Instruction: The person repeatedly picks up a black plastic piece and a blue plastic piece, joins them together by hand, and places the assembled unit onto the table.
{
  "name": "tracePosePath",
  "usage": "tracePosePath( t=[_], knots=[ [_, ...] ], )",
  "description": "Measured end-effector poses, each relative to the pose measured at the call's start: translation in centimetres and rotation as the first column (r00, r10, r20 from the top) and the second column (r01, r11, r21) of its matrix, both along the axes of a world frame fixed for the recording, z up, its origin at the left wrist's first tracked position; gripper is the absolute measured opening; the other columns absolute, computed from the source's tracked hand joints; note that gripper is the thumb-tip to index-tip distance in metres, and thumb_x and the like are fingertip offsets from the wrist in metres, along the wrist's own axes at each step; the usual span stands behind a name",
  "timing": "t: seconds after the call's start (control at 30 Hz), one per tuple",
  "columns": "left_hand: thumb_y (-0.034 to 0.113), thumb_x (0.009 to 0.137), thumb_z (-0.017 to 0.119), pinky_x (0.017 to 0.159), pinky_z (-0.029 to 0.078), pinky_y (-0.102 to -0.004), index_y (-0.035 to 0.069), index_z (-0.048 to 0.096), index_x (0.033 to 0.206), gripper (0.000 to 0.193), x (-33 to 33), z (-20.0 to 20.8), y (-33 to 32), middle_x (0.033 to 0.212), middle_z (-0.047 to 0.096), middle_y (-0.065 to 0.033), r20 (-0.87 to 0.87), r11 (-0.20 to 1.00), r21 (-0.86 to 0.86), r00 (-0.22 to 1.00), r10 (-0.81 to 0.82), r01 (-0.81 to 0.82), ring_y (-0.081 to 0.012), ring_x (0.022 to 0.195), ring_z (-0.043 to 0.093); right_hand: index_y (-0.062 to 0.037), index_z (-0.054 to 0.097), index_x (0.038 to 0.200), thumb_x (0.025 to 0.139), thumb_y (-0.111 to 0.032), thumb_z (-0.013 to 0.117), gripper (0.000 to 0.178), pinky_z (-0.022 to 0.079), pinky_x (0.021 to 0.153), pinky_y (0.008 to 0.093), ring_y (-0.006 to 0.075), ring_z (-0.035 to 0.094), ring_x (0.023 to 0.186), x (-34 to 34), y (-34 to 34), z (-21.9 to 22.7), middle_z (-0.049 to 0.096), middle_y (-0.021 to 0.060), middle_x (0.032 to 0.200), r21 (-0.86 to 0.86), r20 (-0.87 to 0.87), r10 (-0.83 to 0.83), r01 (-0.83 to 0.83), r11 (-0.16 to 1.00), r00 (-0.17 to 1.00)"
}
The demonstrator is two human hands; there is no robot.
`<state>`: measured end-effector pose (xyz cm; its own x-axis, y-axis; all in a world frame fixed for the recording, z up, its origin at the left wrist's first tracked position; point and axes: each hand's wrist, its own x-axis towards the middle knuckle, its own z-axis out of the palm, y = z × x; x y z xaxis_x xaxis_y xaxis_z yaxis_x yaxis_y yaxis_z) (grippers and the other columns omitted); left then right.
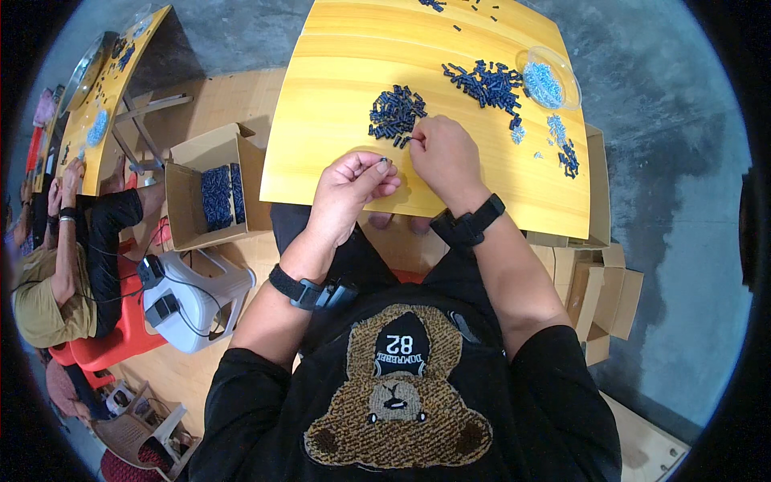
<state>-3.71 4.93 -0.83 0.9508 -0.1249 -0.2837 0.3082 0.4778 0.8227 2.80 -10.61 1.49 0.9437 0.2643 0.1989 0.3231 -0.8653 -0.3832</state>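
Observation:
My left hand [350,189] is closed in a pinch above the yellow table [321,112]. A small dark piece [385,161] shows between its thumb and forefinger. My right hand [446,155] has its fingers pressed together at the near right edge of a pile of small black tubular pieces [393,111]. Whatever its fingertips hold is too small to make out. Farther right lies a larger heap of similar black pieces [484,85]. Beside that heap stands a clear round dish [573,90] with small pale bluish pieces [542,84] in it.
Small clear pieces [556,128] and more black pieces [569,159] lie near the table's right edge. Left of the table an open carton [186,210] holds dark parts. A white stool [205,309] with cabled black devices stands near it. Another person [60,281] works at a far-left table.

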Motion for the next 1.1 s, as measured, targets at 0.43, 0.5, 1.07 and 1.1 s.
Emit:
tracePosePath(
  t=[0.43, 0.5, 1.07, 1.1],
  knots=[
    [0.010, 0.090, 0.055, 0.067, 0.051, -0.0241, 0.001, 0.058, 0.093, 0.010, 0.3, 1.6, -1.3, 0.086, 0.064, -0.0075, -0.078, 0.995, 0.094, 0.997, -0.025, 0.032, -0.0133, 0.073, 0.062, -0.0016, 0.060, 0.075, 0.074, -0.010, 0.059, 0.008, 0.048, 0.059, 0.0384, 0.0318, 0.059, 0.064, -5.3, -2.2, 2.3, 0.060, 0.0155, 0.069, 0.360, -0.034, 0.176, -0.152, 0.921, 0.984],
    [0.009, 0.089, 0.055, 0.065, 0.051, -0.0232, 0.001, 0.059, 0.093, 0.009, 0.0, 1.9, -1.9, 0.085, 0.064, -0.0068, -0.070, 0.991, 0.119, 0.996, -0.047, 0.055, -0.0125, 0.071, 0.062, -0.0014, 0.059, 0.075, 0.074, -0.009, 0.059, 0.008, 0.048, 0.060, 0.0382, 0.0320, 0.059, 0.064, -5.7, -2.4, 2.1, 0.060, 0.0155, 0.069, 0.377, -0.003, 0.197, -0.181, 0.908, 0.980],
    [0.005, 0.084, 0.062, 0.062, 0.052, -0.0209, 0.002, 0.060, 0.092, 0.009, -1.0, 0.4, -4.0, 0.083, 0.065, -0.0066, -0.052, 0.989, 0.148, 0.998, 0.034, -0.026, -0.0134, 0.070, 0.064, 0.0007, 0.063, 0.084, 0.074, -0.005, 0.062, 0.012, 0.049, 0.061, 0.0289, 0.0211, 0.062, 0.065, -7.3, -6.7, -1.5, 0.062, 0.0130, 0.073, 0.681, -0.174, 0.047, 0.086, 0.727, 0.984],
    [0.005, 0.084, 0.062, 0.063, 0.053, -0.0214, 0.002, 0.060, 0.092, 0.009, -1.0, 0.4, -4.0, 0.083, 0.064, -0.0069, -0.061, 0.992, 0.117, 0.997, 0.057, -0.050, -0.0138, 0.071, 0.064, 0.0008, 0.063, 0.084, 0.074, -0.006, 0.063, 0.012, 0.049, 0.061, 0.0290, 0.0214, 0.061, 0.065, -7.4, -7.1, -1.6, 0.062, 0.0132, 0.074, 0.682, -0.188, 0.051, 0.093, 0.725, 0.981]
  ],
)
